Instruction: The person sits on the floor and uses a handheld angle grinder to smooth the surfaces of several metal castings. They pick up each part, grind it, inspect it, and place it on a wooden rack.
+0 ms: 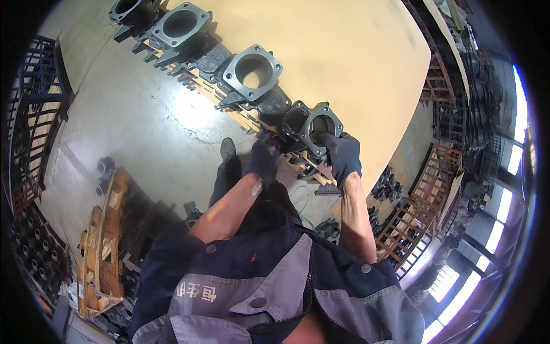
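A black metal casting (294,121) with a machined square flange and round bore lies at the near edge of a tan sheet (356,64). My right hand (345,155), in a dark glove, grips the rim of that flange (304,134), its thumb side in the bore. My left hand (265,155), also gloved, is at the casting's lower left side. Its fingers are dark and partly hidden, so their grip is unclear. Just beyond is a similar casting (275,105) with its bright flange facing up. Two more castings (210,56) (142,15) continue the row toward the upper left.
A wooden pallet (109,241) stands at lower left on the concrete floor (129,116). Metal racks (41,99) rise at far left, with slatted crates (434,172) at right. More dark castings (386,185) (36,249) sit on both sides. Part edges protrude beneath the sheet.
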Action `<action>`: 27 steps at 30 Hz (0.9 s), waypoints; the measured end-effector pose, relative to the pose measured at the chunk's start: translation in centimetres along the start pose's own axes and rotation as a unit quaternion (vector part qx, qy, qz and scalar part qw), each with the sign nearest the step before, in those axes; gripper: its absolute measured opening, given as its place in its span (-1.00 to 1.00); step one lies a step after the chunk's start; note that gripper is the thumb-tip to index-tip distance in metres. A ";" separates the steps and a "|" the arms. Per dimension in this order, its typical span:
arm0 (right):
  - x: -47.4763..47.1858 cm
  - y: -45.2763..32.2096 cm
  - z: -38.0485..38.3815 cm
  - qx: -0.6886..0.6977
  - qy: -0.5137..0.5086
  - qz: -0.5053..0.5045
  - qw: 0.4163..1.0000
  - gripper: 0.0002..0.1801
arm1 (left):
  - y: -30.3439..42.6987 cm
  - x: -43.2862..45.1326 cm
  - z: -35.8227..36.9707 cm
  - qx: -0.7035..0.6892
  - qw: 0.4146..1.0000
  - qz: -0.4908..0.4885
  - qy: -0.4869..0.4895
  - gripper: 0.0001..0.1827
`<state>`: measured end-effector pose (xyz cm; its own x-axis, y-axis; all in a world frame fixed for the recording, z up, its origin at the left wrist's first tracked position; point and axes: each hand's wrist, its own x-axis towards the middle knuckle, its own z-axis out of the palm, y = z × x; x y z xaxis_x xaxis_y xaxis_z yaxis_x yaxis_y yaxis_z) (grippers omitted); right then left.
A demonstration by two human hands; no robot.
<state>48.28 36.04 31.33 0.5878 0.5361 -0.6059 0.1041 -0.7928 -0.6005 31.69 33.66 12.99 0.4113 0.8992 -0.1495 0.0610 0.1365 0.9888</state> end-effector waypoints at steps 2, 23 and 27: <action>0.0 0.1 -0.2 0.022 -0.022 0.005 1.000 -0.68 | 0.1 0.0 -0.3 0.079 0.997 0.024 -0.008 -0.77; -1.6 13.9 -8.4 0.202 -0.019 0.009 0.979 -0.63 | 2.5 -1.5 -1.0 -0.432 0.864 -0.241 0.099 -0.70; -2.4 20.1 -10.3 0.206 -0.014 0.022 0.978 -0.61 | 1.9 -2.6 -1.3 0.028 0.997 0.022 0.071 -0.76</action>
<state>57.26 15.88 26.10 0.5623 0.5160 -0.6462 -0.2570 -0.6337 -0.7296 29.54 32.16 15.25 0.2820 0.9541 -0.1013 0.0978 0.0764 0.9923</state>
